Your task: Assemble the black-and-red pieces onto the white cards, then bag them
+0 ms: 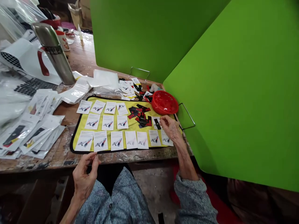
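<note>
A yellow mat [137,127] with a black edge lies on the worn table, bearing several white printed cards [117,141] in rows. My right hand [171,127] is over the mat's right side, fingers pinched beside a small black piece [157,124] that lies on a card; whether the fingertips grip anything is too small to tell. A heap of black and red pieces [141,115] rests left of that card. My left hand [85,175] is at the table's front edge, thumb and forefinger close together, below the leftmost cards; what they hold, if anything, cannot be made out.
A red basket [165,102] stands at the mat's back right corner, near green panels [233,93] with wire feet. Packed white sachets [35,133] pile up at the left. Behind them are a steel flask [54,53], clear bags [106,81] and a mug [63,40].
</note>
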The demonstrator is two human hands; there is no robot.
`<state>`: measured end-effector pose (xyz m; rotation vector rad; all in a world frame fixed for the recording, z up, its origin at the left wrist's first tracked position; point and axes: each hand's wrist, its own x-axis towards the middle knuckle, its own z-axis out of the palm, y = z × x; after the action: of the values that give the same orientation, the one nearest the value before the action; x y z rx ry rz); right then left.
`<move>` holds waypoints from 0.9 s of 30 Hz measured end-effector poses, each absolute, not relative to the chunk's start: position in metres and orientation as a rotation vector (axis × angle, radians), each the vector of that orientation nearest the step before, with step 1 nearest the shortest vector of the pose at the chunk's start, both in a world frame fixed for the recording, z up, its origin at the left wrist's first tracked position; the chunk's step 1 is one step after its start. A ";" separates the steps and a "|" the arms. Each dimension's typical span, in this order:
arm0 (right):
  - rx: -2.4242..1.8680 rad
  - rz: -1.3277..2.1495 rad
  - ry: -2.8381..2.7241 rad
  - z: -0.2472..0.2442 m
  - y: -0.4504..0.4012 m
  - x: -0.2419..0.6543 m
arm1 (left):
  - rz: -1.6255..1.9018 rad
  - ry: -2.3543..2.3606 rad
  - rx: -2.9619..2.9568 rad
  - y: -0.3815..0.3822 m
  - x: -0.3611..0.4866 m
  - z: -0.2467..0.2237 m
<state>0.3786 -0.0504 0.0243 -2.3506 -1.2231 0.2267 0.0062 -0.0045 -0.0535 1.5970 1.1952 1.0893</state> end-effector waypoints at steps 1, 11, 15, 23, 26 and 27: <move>-2.413 0.216 -1.199 0.018 -0.056 0.380 | 1.085 1.197 1.594 -0.005 0.006 -0.053; -2.564 0.209 -1.116 -0.020 -0.053 0.393 | 1.053 1.241 1.574 -0.003 0.008 -0.050; -2.533 0.224 -1.122 -0.009 -0.065 0.405 | 1.065 1.254 1.557 -0.003 0.008 -0.051; -2.320 0.192 -1.413 -0.009 -0.032 0.371 | 1.077 1.287 1.585 -0.002 0.009 -0.055; -2.329 0.139 -1.524 -0.015 -0.002 0.357 | 1.074 1.274 1.594 -0.002 0.010 -0.055; -2.358 0.115 -1.547 -0.017 0.005 0.355 | 1.078 1.268 1.595 -0.002 0.010 -0.055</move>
<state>0.3549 0.0048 -0.0171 -2.3578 -1.5469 0.1148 0.0097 -0.0021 -0.0547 1.5945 1.2681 1.0783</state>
